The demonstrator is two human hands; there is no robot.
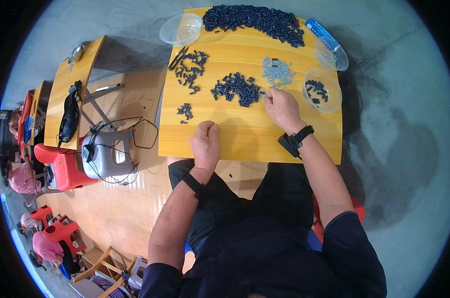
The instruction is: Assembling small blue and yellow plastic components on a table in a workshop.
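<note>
My right hand [283,108] is closed, fingertips pinched at the edge of a pile of short black cylinders [240,90]. What sits in that pinch is too small to make out. Just beyond it lies a heap of small silvery screw-like pieces [278,72]. My left hand [205,145] is curled closed over the near left of the wooden table [255,144], and its fingers hide whatever they hold. A small cluster of dark pieces [185,111] lies ahead of it, with a larger scattered group [191,69] farther off.
A wide heap of black cylinders [255,22] covers the table's far edge. See-through bowls stand at far left [182,31], far right [332,55] and right [322,90], the last holding black cylinders. Dark tweezers [178,58] and a blue box [322,34] lie near corners. A grey stool [108,154] stands leftward.
</note>
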